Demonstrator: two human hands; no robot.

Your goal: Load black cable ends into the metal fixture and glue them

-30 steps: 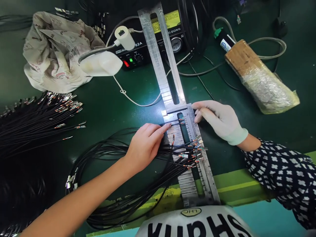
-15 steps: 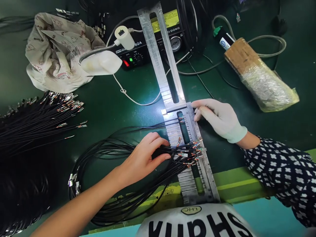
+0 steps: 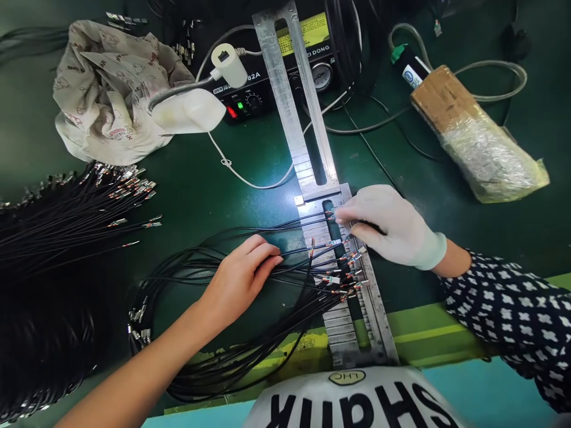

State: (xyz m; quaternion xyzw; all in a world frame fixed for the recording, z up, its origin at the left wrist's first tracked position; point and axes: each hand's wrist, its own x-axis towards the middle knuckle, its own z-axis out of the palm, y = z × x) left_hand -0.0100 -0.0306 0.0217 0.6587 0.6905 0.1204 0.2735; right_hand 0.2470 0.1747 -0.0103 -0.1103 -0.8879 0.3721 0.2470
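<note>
My bare left hand (image 3: 243, 276) pinches a black cable (image 3: 294, 251) between thumb and fingertips, left of a long slotted metal fixture (image 3: 373, 309). The held cable runs toward the fixture's slot. White-gloved, my right hand (image 3: 392, 226) is over the fixture's right edge, thumb and index fingertips slightly apart. Those fingertips are close to the metal-tipped ends (image 3: 331, 213) of cables laid across the upper grooves; whether they touch is unclear. Lower down, a bundle of black cables (image 3: 285, 315) rests across the fixture, its stripped ends with coloured wires and metal terminals spread over the slot.
A lit white lamp (image 3: 190, 111) hangs over the left side. Behind stand a black control box (image 3: 250, 89) with a gauge and a cloth bag (image 3: 111, 95). More cables (image 3: 89, 202) lie at left. A plastic-wrapped block (image 3: 482, 137) lies at right.
My left hand has drawn back to the left and pinches a cable. My right hand has moved from the fixture's edge leftward over it, near the cable ends. The bundle has spread out.
</note>
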